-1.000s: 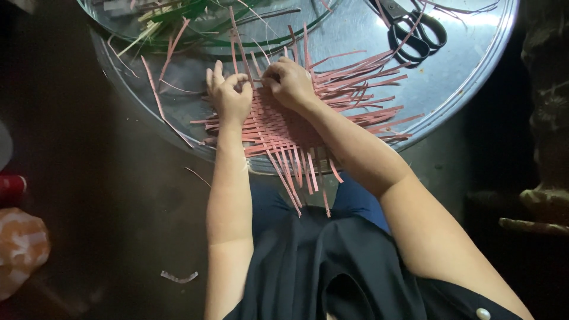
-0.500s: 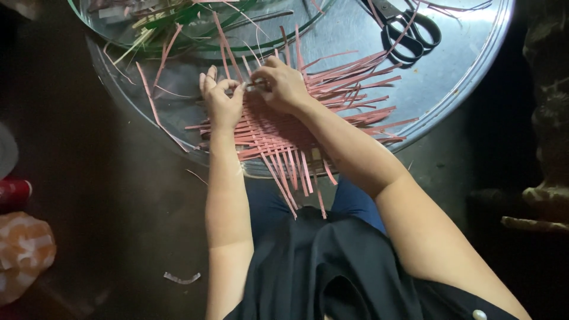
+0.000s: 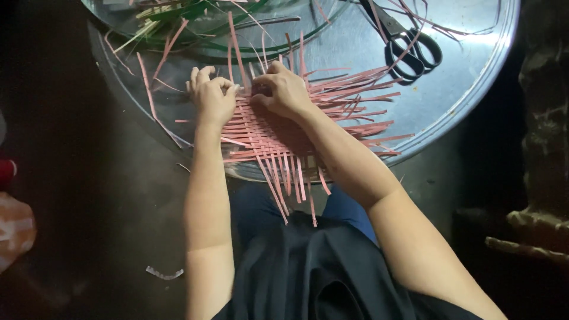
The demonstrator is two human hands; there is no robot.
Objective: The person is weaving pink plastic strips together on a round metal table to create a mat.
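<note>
A flat mat of woven pink strips lies on a large round metal tray, its loose ends sticking out over the tray's near rim. My left hand presses on the mat's left edge with fingers curled. My right hand sits on the mat's far part and pinches a pink strip that runs up and away. The two hands almost touch each other.
Black-handled scissors lie on the tray at the far right. A second shallow metal dish at the far left holds green and pale strips. A small strip scrap lies on the dark floor. My lap in dark cloth is below.
Both hands have stayed on the far left part of the mat, working the same strip; the view has shifted slightly, so the tray sits a little higher in frame.
</note>
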